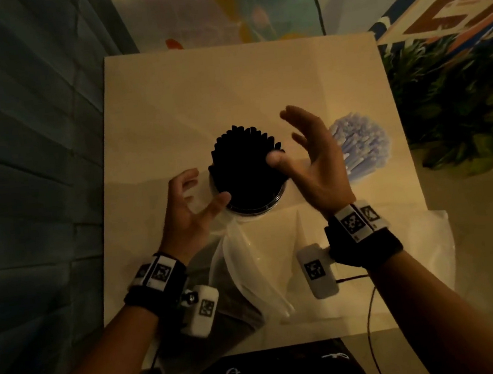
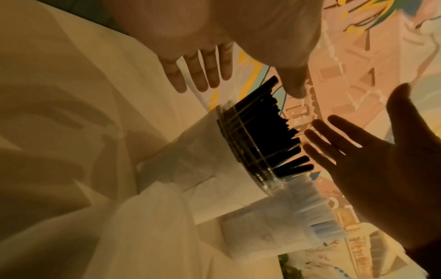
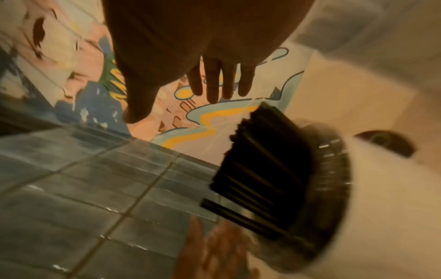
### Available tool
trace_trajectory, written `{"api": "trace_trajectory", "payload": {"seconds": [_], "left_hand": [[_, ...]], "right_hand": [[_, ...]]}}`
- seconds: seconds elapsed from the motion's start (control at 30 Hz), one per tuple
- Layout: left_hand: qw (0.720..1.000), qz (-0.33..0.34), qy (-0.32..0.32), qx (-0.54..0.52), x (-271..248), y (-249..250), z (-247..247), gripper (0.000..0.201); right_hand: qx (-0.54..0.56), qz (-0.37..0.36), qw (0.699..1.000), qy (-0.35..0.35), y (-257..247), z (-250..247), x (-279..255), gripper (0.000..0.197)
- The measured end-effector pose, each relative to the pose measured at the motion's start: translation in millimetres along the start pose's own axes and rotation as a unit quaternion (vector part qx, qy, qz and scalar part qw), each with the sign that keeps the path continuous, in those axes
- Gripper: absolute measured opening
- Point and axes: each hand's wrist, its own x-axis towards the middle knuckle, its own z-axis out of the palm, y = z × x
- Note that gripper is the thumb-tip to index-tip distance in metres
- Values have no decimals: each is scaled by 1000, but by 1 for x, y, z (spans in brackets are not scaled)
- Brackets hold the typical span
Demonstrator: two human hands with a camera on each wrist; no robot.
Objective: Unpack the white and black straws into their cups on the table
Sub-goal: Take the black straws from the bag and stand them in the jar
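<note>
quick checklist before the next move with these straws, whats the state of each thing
1. Black straws standing in their clear cup: ok.
2. White straws in their own cup to the right: ok, though that cup is mostly hidden in the head view.
3. Left hand free: ok, fingers loosely spread beside the cup, holding nothing.
4. Right hand free: ok, open between the two bundles.
5. Empty plastic packaging cleared off the table: not ok, it lies at the near edge.
6. All straws unpacked: cannot tell.
</note>
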Motion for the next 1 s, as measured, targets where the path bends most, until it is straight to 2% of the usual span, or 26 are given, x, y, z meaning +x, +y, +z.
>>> {"api": "trace_trajectory", "payload": {"seconds": [0.1,0.2,0.27,0.4,0.5,0.57,0.7,0.77,0.83,0.9,0.97,1.0], "left_hand": [[997,10,-76,21,17,4,8,107],[991,33,-126,22,39,10,22,120],[989,44,-139,41,50,12,27,116],[974,112,-114,158,61,26,34,108],[966,179,-94,164,61,35,39,91],[965,198,-81,155,58,38,39,88],[967,202,-83,128,58,47,32,91],[970,176,-105,130,58,49,26,90],[975,143,-114,126,55,44,14,98],[983,120,-103,98,44,32,-6,107],[989,95,-82,81,25,12,-29,102],[991,72,-70,83,12,-3,-41,93]], "right_hand": [[-55,26,996,-63,31,-3,-13,116],[-94,54,987,-115,54,2,-13,127],[-126,56,981,-135,64,8,-5,124],[-169,22,973,-157,73,21,16,106],[-172,2,973,-152,72,32,26,96],[-160,-7,979,-129,69,34,31,92],[-127,-22,988,-87,55,32,37,95],[-119,-7,990,-80,45,26,34,98],[-118,3,990,-72,31,13,23,102],[-100,-15,995,-23,8,-6,1,90],[-63,-40,997,17,-9,-20,-30,55],[-51,-38,998,13,-9,-22,-47,34]]}}
